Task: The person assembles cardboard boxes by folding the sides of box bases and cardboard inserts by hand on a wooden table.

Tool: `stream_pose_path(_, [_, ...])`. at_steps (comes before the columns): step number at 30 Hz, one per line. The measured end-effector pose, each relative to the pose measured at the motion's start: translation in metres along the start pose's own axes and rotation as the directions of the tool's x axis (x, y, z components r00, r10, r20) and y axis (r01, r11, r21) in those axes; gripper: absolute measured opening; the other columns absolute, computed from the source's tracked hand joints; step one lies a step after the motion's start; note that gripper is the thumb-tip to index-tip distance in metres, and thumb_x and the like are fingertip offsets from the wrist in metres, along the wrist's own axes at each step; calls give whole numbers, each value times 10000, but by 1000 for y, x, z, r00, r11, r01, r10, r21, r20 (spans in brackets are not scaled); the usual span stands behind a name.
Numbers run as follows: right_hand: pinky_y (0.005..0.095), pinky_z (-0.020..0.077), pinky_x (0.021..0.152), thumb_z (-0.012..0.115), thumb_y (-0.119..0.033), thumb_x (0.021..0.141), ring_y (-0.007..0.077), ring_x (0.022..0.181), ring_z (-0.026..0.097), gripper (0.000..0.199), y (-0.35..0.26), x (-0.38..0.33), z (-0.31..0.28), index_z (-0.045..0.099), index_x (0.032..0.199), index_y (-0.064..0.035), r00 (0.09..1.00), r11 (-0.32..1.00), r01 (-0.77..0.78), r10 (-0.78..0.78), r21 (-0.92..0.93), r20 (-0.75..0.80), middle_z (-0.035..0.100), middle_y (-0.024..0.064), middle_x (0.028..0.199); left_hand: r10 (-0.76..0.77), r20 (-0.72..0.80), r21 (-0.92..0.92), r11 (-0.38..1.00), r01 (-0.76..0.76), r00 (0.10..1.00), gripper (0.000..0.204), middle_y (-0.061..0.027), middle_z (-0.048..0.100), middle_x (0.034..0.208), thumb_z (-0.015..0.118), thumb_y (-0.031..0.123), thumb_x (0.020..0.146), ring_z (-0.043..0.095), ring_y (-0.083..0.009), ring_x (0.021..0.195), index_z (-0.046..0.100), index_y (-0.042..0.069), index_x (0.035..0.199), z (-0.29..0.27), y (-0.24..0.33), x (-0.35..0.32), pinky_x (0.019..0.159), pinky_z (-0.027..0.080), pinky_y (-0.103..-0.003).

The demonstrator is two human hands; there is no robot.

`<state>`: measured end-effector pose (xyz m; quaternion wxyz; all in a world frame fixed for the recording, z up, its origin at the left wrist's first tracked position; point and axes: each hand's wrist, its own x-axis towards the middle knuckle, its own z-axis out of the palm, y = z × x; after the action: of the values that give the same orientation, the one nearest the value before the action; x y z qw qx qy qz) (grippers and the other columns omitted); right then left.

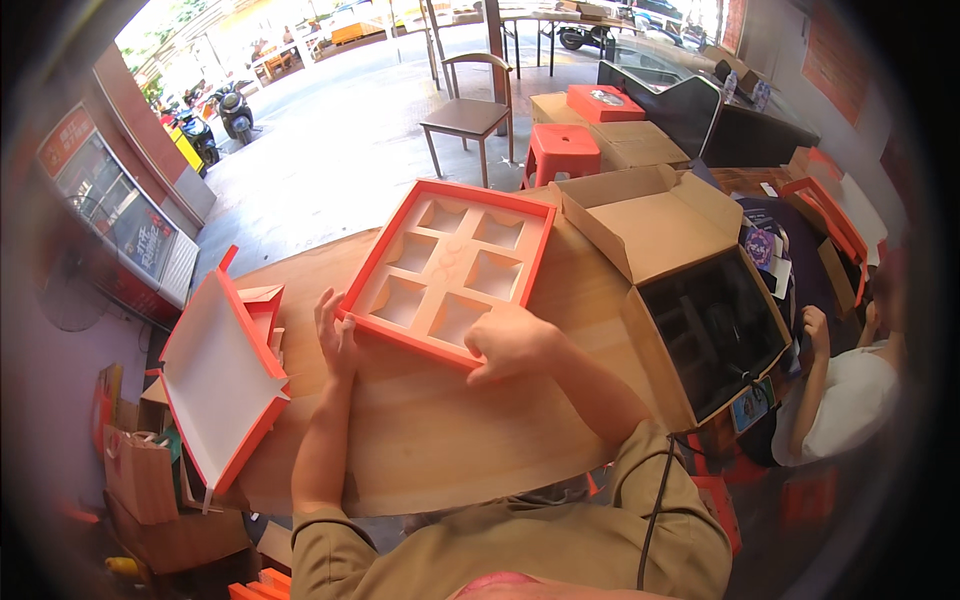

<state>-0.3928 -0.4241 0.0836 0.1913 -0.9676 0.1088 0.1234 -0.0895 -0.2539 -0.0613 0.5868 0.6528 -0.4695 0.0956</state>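
A shallow red gift box (548, 225) lies at an angle on the wooden table (420, 440). Its pale insert (447, 262) has several square cut-out compartments in two columns, and no items show in them. At the box's near left corner is my left hand (337, 338), fingers stretched out and upright against the side. My right hand (515, 340) is closed over the near right edge, fingers curled down onto the rim and partly hidden. Left of the box stands a red-edged lid-like tray (215, 370) with a white inside, tilted, its corner flaps loose.
An opened brown carton (640, 215) with a dark interior takes up the table's right end. Beyond it are a red stool (562, 150) and a chair (475, 115). A person in white (850, 400) sits at the right. Cardboard bags (140, 475) crowd the lower left.
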Motion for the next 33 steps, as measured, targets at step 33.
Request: stream_pose_path(33, [328, 568, 871, 769, -171, 822, 202, 924, 730, 323, 97, 23, -19, 815, 1069, 31, 791, 822, 241, 142, 517, -595, 799, 146, 1008, 267, -7, 168, 950, -262, 964, 749, -248, 519, 1420, 787, 491, 897, 494, -426, 1344, 489, -2, 1377, 11, 12, -4, 1138, 398, -544])
